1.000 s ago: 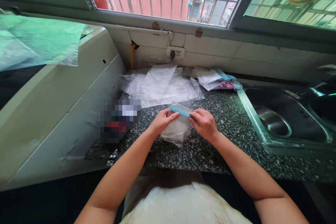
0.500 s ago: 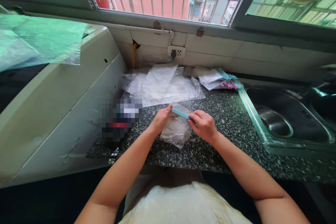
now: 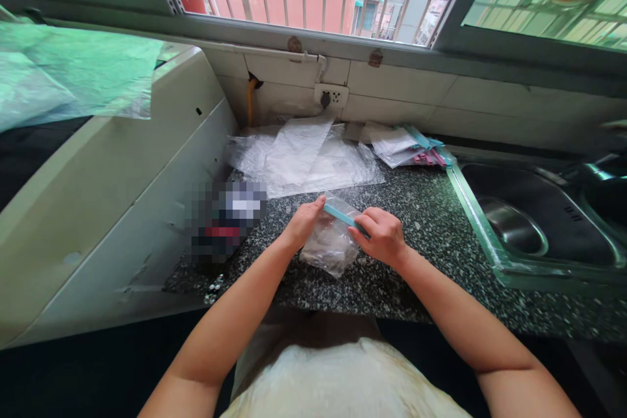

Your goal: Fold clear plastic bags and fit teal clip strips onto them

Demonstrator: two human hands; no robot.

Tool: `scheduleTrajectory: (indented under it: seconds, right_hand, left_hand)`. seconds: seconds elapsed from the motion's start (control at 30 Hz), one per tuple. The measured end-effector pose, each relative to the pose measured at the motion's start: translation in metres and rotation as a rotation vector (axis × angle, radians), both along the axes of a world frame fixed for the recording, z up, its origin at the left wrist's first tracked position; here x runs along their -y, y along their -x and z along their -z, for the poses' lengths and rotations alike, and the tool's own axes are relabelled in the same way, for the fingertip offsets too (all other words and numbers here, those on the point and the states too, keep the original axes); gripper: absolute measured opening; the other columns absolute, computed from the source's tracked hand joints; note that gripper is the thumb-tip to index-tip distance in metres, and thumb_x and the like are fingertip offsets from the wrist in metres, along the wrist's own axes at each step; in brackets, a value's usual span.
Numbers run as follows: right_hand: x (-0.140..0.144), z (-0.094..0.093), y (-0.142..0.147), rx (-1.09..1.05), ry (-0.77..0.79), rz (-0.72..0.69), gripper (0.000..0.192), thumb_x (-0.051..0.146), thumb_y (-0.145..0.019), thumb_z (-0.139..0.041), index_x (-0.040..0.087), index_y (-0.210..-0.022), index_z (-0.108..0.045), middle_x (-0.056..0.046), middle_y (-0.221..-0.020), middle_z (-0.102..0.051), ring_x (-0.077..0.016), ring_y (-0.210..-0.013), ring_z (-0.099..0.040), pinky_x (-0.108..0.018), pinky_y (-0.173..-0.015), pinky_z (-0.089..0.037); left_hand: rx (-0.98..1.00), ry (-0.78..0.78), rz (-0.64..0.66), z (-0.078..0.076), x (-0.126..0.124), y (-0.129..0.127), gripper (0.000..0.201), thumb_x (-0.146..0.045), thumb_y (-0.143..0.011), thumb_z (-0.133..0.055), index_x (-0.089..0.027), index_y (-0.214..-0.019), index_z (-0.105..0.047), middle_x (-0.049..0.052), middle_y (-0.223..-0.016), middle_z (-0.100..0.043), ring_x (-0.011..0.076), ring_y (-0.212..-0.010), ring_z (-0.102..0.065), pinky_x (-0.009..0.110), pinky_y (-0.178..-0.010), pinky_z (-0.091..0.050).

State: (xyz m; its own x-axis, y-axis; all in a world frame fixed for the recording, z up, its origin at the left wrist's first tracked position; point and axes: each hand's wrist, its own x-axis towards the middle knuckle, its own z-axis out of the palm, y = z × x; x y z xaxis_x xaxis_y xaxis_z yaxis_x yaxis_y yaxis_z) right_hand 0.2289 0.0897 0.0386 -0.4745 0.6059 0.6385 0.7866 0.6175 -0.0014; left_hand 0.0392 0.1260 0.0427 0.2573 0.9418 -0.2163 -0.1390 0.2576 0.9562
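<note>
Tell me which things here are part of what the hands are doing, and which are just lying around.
In hand:
left hand
right hand
clear zip bag
blue zip strip

Lying about:
loose plastic sheets
stack of zip bags
sink
wall socket

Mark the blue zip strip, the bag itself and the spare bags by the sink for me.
blue zip strip (image 3: 337, 213), head view, middle of the strip.
bag (image 3: 329, 247), head view, clear body.
spare bags (image 3: 396, 144), head view, top clear sheet.
</note>
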Motion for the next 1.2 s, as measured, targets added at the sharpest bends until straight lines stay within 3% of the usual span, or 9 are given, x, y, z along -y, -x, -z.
scheduleTrajectory:
  seconds: [0.23,1.2]
  right_hand:
    - [0.001,0.002,0.001,0.008,-0.033,0.006,0.022,0.031,-0.086,-0.052,0.020,-0.070,-0.061,-0.002,-0.065,-0.059,-0.0134,-0.063,-0.051,-0.027,-0.060,-0.038]
    - [0.001,0.000,0.002,0.040,-0.087,0.021,0.023,0.031,-0.086,-0.054,0.019,-0.067,-0.060,-0.001,-0.062,-0.060,-0.0130,-0.059,-0.047,-0.029,-0.060,-0.031]
  left_hand:
    - [-0.004,-0.005,0.017,0.005,-0.002,0.000,0.050,-0.062,-0.067,-0.059,-0.014,-0.053,-0.056,0.003,-0.050,-0.057,0.0116,-0.047,-0.048,0.026,-0.051,-0.037]
    - [0.113,0.130,0.005,0.018,-0.007,-0.003,0.048,-0.061,-0.059,-0.066,-0.014,-0.055,-0.054,0.000,-0.049,-0.055,0.0093,-0.043,-0.045,0.024,-0.047,-0.037]
